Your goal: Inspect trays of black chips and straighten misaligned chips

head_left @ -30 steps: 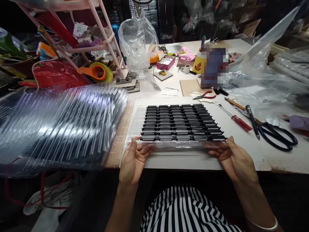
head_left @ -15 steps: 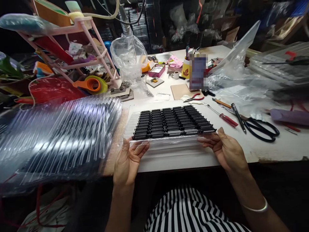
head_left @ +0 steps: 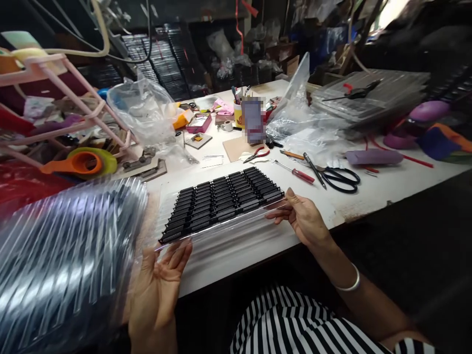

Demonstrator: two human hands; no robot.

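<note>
Spans left hand (head_left: pixel 162 280) to right hand (head_left: pixel 306 216) as a tray (head_left: pixel 221 228) bearing rows of parts (head_left: pixel 222 200). Has stacked trays (head_left: pixel 70 255) left of the grip, pliers (head_left: pixel 257 154) behind, screwdriver (head_left: pixel 303 176) and scissors (head_left: pixel 329 171) beyond its right end

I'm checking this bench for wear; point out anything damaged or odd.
A brownish patch marks the white tabletop near its front edge, right of the right hand; it looks worn against the paler surroundings.

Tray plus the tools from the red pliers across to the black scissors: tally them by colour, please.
Clear: 1, tray
Red-handled: 2, pliers and screwdriver
Black: 2, pen and scissors
Orange: 1, stick, exact kind unclear
Total: 6
</note>
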